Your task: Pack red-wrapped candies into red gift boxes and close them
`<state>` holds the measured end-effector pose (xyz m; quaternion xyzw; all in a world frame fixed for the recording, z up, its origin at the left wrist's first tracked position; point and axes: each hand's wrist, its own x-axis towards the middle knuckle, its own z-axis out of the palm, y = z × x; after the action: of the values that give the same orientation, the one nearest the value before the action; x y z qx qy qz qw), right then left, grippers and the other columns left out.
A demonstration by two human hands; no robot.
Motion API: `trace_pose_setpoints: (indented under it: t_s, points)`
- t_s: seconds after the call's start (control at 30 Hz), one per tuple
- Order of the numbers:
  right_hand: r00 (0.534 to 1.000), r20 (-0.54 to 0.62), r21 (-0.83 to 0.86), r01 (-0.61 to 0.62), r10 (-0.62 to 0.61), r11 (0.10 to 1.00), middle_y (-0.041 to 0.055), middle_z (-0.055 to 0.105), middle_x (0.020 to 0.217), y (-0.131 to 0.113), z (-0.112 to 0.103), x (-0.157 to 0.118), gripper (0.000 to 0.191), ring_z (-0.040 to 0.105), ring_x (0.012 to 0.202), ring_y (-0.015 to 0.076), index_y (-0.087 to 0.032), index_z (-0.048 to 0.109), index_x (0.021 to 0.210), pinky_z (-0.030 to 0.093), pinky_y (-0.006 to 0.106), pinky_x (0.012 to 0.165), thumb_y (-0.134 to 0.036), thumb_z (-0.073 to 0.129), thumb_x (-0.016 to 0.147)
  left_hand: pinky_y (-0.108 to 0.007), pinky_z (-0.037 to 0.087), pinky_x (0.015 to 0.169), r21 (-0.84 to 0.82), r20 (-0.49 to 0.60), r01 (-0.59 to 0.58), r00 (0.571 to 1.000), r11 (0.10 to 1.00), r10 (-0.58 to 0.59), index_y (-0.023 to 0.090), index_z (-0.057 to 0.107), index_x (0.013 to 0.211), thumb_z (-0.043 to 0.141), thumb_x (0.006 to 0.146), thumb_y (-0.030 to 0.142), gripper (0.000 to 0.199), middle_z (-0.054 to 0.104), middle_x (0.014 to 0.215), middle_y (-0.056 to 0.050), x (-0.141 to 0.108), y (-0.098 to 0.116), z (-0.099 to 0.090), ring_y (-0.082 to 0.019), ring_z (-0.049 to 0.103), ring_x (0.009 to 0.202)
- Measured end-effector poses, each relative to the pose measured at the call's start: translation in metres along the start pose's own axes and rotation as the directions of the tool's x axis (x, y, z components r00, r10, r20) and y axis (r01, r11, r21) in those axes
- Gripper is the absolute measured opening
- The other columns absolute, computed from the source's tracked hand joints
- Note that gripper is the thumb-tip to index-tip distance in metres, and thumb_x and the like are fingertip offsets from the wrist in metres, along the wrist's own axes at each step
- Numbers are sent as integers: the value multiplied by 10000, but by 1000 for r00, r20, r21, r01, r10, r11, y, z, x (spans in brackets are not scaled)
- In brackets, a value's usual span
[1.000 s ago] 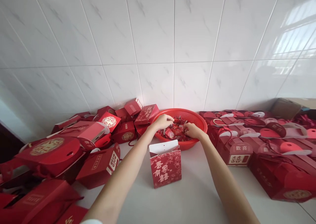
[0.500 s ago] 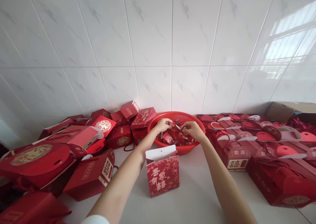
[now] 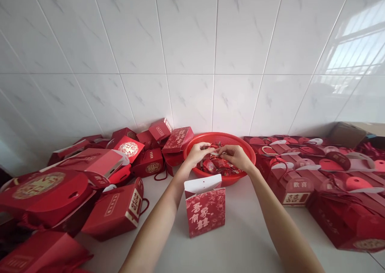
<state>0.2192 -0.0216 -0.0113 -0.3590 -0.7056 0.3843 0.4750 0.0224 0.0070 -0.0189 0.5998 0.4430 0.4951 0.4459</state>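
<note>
Both my hands are over a red plastic basket (image 3: 237, 180) of shiny red wrapped candies (image 3: 222, 168). My left hand (image 3: 197, 153) has its fingers bent and pinched together at the basket's left side. Opposite it, my right hand (image 3: 235, 156) pinches a small whitish piece, apparently a wrapped candy, between thumb and fingers. The fingertips of both hands nearly meet, and what the left holds is too small to make out. In front of the basket, between my forearms, a red gift box (image 3: 206, 212) with white lettering stands upright, its white-lined top flap raised.
Red gift boxes (image 3: 111, 212) lie piled at the left, some tilted, with cord handles. Rows of closed red boxes (image 3: 296, 190) stand at the right. A cardboard carton (image 3: 349, 134) is at the far right. A tiled wall (image 3: 192, 100) rises behind the white tabletop (image 3: 240, 233).
My hands have come closer together over the basket, the fingertips now nearly meeting. The camera has shifted slightly, so everything sits a little further right. The upright box has not moved.
</note>
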Motion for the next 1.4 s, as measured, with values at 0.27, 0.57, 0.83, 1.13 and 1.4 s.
trace_pose_setpoints:
  t_s: [0.27, 0.57, 0.83, 1.13, 1.4]
  points:
    - [979, -132, 305, -107, 154, 946, 57, 727, 1053, 1, 4, 2, 295, 660, 891, 185, -217, 672, 808, 549, 311, 789, -425, 816, 657, -355, 456, 1069, -56, -52, -107, 993, 993, 104, 193, 731, 1094, 760, 619, 48, 498, 693, 1287, -80, -3, -2, -6, -256, 593, 1257]
    - [926, -29, 513, -309, 376, 801, 11, 686, 793, -3, 8, 1, 398, 640, 682, 161, -215, 657, 826, 547, 304, 622, -381, 905, 562, -371, 484, 1042, -103, 3, -195, 981, 975, 196, 191, 700, 1157, 769, 626, 102, 543, 668, 1330, -93, -1, -4, -5, -276, 594, 1256]
    - [926, -96, 571, -250, 366, 782, -2, 698, 762, -4, 19, 1, 345, 635, 663, 149, -205, 693, 765, 548, 291, 606, -330, 923, 542, -394, 446, 1102, -42, 69, -249, 965, 968, 252, 189, 706, 1161, 741, 600, 36, 582, 697, 1270, -73, -3, -6, -2, -264, 629, 1202]
    - [911, -249, 574, -134, 328, 808, -3, 693, 685, -9, 23, 2, 362, 631, 633, 146, -195, 705, 730, 551, 281, 605, -365, 930, 504, -401, 428, 1106, 4, 130, -283, 951, 959, 280, 213, 679, 1220, 791, 692, 215, 540, 669, 1324, -74, -4, -5, -3, -272, 586, 1265]
    - [922, -345, 406, -22, 175, 914, -11, 695, 732, -20, 25, -2, 317, 615, 685, 131, -208, 706, 774, 512, 256, 660, -415, 876, 604, -367, 506, 977, -30, 304, -282, 911, 959, 277, 177, 747, 1081, 664, 874, 423, 333, 760, 1129, -80, -10, 4, 3, -272, 679, 1103]
